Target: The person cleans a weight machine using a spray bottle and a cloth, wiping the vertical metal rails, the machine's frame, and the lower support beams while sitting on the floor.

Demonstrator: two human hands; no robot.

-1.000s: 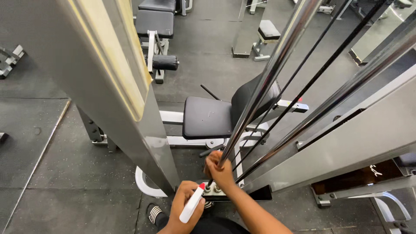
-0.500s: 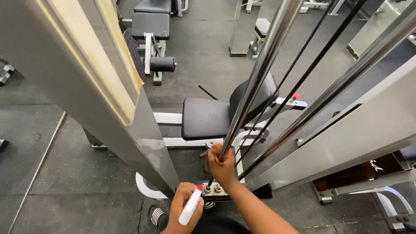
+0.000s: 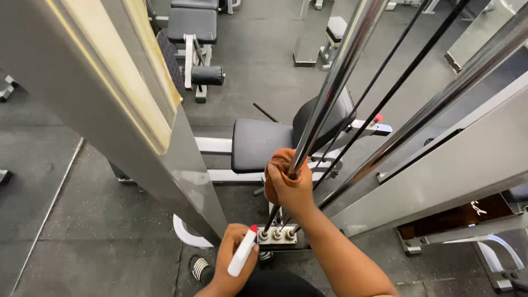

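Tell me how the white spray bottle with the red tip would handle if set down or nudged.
The slim white plastic spray bottle, gripped in the left hand, looks light. Being tall and narrow, it would probably tip easily if stood upright. Its rounded body may roll once on its side.

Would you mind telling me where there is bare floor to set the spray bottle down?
Bare floor lies left of the grey post. Around the chrome rod, where the right hand grips a cloth, cables crowd. The left hand holds the spray bottle.
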